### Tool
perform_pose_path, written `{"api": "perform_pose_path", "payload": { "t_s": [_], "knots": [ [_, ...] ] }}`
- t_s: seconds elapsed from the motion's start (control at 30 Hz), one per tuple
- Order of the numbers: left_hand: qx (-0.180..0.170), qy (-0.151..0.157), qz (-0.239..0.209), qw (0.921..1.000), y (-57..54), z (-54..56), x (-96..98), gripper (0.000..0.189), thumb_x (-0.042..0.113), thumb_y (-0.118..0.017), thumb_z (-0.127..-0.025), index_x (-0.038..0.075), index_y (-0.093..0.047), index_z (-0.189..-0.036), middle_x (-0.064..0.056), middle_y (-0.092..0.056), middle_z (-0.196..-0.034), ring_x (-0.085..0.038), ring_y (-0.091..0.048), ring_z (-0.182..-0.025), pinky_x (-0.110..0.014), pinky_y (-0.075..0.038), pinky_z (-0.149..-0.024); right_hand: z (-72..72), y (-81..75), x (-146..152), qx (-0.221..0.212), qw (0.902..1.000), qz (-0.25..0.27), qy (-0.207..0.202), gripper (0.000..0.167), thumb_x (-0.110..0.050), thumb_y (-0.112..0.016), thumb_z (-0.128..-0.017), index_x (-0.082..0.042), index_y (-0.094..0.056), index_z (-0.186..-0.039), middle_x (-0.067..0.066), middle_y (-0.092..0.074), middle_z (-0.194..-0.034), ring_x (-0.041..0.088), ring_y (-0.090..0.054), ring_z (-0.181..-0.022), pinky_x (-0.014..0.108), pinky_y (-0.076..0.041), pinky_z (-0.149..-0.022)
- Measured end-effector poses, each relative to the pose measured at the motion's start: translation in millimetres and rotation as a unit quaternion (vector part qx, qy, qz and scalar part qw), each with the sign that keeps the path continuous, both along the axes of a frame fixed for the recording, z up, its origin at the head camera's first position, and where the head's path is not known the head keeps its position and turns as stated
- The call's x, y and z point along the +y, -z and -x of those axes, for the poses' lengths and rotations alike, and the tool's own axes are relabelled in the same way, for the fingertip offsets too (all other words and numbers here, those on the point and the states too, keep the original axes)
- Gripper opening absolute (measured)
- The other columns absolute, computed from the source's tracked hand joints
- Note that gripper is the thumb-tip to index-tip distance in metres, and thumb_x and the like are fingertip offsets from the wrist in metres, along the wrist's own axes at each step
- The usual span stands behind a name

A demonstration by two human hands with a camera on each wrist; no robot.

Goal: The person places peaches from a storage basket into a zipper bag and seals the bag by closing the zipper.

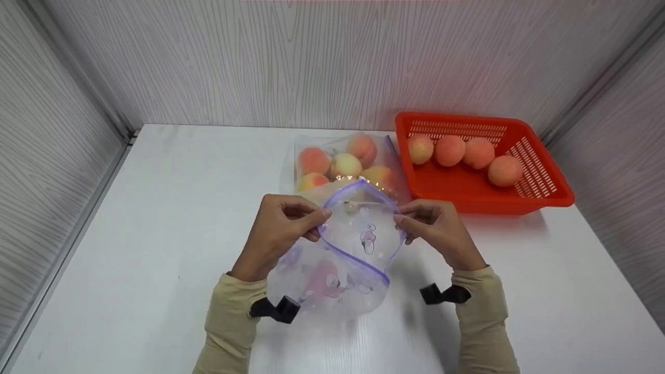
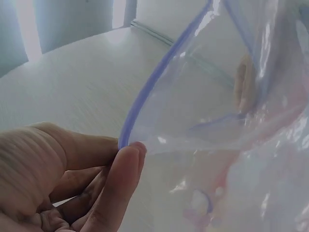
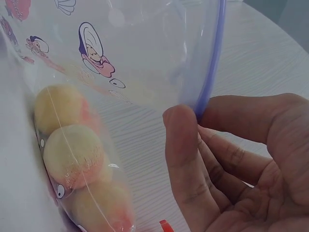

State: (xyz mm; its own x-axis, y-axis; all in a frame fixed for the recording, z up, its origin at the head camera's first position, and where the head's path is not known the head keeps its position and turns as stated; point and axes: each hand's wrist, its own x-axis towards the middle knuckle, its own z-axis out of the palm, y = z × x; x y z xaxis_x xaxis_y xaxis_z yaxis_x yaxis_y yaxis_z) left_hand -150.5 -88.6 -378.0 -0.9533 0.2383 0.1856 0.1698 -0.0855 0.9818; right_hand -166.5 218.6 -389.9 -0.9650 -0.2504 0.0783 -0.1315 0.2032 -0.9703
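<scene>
A clear zip bag (image 1: 343, 265) with a purple seal and pink cartoon prints hangs between both hands, its mouth spread apart. The left hand (image 1: 283, 226) pinches one side of the mouth between thumb and fingers; in the left wrist view its fingertips (image 2: 130, 157) grip right at the purple seal. The right hand (image 1: 434, 226) pinches the opposite side, and its fingertips (image 3: 181, 121) show on the seal in the right wrist view. No fruit shows inside this bag. Behind it, a second clear bag (image 1: 337, 143) lies on the table with several peaches (image 1: 345, 165) in it.
A red plastic basket (image 1: 545, 161) at the back right holds several peaches (image 1: 505, 171) along its far side. White table (image 1: 130, 249) spreads on both sides of the arms. Wood-grain panels (image 1: 249, 62) close off the back and sides.
</scene>
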Motion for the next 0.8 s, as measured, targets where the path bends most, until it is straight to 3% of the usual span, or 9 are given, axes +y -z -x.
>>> {"api": "perform_pose_path", "payload": {
  "t_s": [0.17, 0.3, 0.47, 0.63, 0.8],
  "knots": [
    [-0.034, 0.042, -0.039, 0.9978, 0.0, 2.6, 7.6, 0.023, 0.009, -0.075, -0.092, -0.014, -0.071, -0.096, -0.008, -0.069, -0.077, -0.015, -0.065, -0.062, -0.030, -0.062, -0.064, -1.3, -2.5, 3, 0.005, 0.9999, 0.007, 0.014, 0.019, -0.008, -0.076, -0.092, 0.005, -0.074, -0.105, 0.019, -0.070, -0.088, 0.024, -0.065, -0.067, 0.034, -0.063, -0.065],
    [-0.048, 0.048, -0.048, 0.9965, 0.2, 6.1, 3.1, 0.018, 0.009, -0.073, -0.093, -0.010, -0.071, -0.095, -0.007, -0.068, -0.076, -0.015, -0.065, -0.061, -0.029, -0.062, -0.063, -1.6, -4.3, 5, 0.008, 0.9998, 0.007, 0.018, 0.019, -0.007, -0.076, -0.092, 0.007, -0.073, -0.105, 0.020, -0.071, -0.088, 0.024, -0.064, -0.066, 0.034, -0.062, -0.065],
    [-0.020, 0.033, -0.021, 0.9990, 4.6, 10.6, -8.1, 0.015, 0.006, -0.075, -0.092, -0.009, -0.072, -0.091, -0.010, -0.069, -0.075, -0.016, -0.066, -0.061, -0.031, -0.062, -0.060, -1.9, -4.2, 3, 0.003, 1.0000, -0.005, -0.001, 0.021, -0.007, -0.076, -0.092, 0.006, -0.073, -0.107, 0.020, -0.071, -0.088, 0.027, -0.066, -0.066, 0.036, -0.063, -0.065],
    [0.002, 0.045, 0.012, 0.9989, 5.9, 10.2, -9.1, 0.021, 0.010, -0.076, -0.092, -0.010, -0.073, -0.094, -0.013, -0.069, -0.076, -0.018, -0.067, -0.062, -0.034, -0.062, -0.061, -1.6, -3.4, -3, -0.008, 0.9991, -0.039, -0.015, 0.024, -0.010, -0.076, -0.092, 0.005, -0.071, -0.110, 0.020, -0.071, -0.088, 0.030, -0.068, -0.067, 0.038, -0.063, -0.066],
    [0.002, 0.043, 0.027, 0.9987, 4.2, 7.5, -7.2, 0.017, 0.011, -0.077, -0.092, -0.007, -0.076, -0.094, -0.014, -0.069, -0.077, -0.018, -0.067, -0.063, -0.034, -0.063, -0.062, -2.9, -10.7, -2, 0.022, 0.9959, -0.086, 0.016, 0.031, -0.017, -0.074, -0.095, 0.003, -0.069, -0.119, 0.017, -0.071, -0.098, 0.034, -0.068, -0.077, 0.034, -0.063, -0.068]
  ]
}}
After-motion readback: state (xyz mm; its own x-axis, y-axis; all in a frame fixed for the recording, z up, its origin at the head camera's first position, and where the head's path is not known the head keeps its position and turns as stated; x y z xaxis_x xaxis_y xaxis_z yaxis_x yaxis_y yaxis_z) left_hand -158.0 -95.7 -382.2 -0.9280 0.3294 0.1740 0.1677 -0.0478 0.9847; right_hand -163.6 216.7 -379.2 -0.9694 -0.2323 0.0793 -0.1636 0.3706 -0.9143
